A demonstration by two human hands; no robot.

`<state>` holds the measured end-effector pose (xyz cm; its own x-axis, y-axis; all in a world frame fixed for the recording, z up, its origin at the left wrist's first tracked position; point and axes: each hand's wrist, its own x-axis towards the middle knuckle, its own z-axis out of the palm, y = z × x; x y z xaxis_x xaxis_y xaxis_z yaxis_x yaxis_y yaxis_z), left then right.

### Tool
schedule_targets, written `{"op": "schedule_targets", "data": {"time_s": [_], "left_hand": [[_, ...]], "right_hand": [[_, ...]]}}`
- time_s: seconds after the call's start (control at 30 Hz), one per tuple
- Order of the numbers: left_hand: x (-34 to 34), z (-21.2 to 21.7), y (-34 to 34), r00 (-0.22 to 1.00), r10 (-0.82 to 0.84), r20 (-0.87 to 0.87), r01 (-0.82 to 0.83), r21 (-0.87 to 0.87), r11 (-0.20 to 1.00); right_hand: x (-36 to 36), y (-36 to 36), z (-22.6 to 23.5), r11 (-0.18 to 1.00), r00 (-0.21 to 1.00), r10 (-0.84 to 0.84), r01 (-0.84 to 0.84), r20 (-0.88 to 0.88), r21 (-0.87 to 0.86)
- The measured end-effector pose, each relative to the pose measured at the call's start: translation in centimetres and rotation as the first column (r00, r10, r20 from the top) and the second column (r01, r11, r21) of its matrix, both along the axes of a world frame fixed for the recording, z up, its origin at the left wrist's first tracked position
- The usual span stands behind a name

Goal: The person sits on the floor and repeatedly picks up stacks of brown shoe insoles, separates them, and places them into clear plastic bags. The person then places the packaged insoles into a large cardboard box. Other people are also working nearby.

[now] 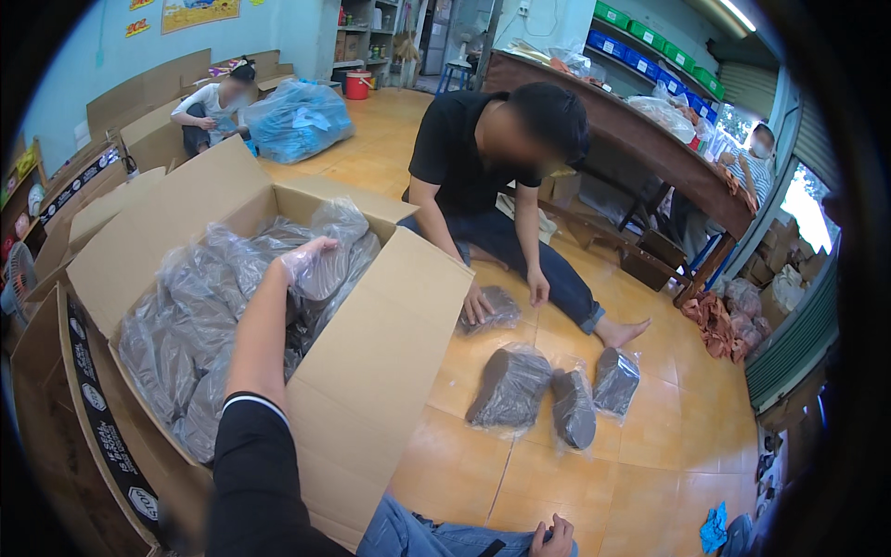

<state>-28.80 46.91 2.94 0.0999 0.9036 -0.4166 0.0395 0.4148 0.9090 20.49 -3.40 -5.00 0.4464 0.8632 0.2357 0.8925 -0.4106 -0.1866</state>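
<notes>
My left hand reaches into a large open cardboard box in front of me. Its fingers are closed on a grey-brown piece in a clear plastic bag at the box's right inner side; film partly covers the fingers. Several more bagged grey-brown pieces fill the box. At the lower edge, by my jeans, my right hand is loosely curled with thumb and fingers apart; nothing shows in it. Three bagged pieces lie on the tiled floor right of the box.
Across from me a person in black sits on the floor, one hand on another bagged piece. A long table stands behind. Farther back left, someone crouches near a large blue bag. Cardboard sheets lean left of the box.
</notes>
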Motion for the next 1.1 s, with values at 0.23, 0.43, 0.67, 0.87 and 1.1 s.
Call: {"op": "schedule_targets", "data": {"time_s": [0.23, 0.43, 0.67, 0.87, 1.1], "left_hand": [[-0.7, 1.1, -0.4, 0.987, -0.076, -0.139, 0.073, -0.022, 0.997], [1.3, 1.1, 1.4, 0.702, 0.164, -0.693, 0.129, 0.35, 0.928], [0.1, 2.7, -0.1, 0.876, 0.019, -0.483, 0.078, 0.18, 0.981], [0.6, 3.2, -1.0, 0.984, -0.166, -0.062, 0.157, -0.134, 0.979], [-0.9, 1.3, 0.1, 0.957, -0.204, -0.209, 0.225, 0.082, 0.971]], "right_hand": [[-0.6, 0.3, 0.4, 0.999, 1.0, -0.018, 0.018, 0.013, -0.036], [-0.9, 0.5, 1.4, 0.995, 0.997, -0.047, 0.041, -0.064, -0.092], [-0.9, 0.6, 1.0, 0.996, 0.996, -0.053, 0.048, -0.072, -0.07], [-1.0, 0.5, 1.2, 0.995, 0.994, -0.063, 0.056, -0.09, -0.079], [-1.5, 1.0, 1.2, 0.998, 0.994, -0.044, 0.039, -0.105, -0.047]]}}
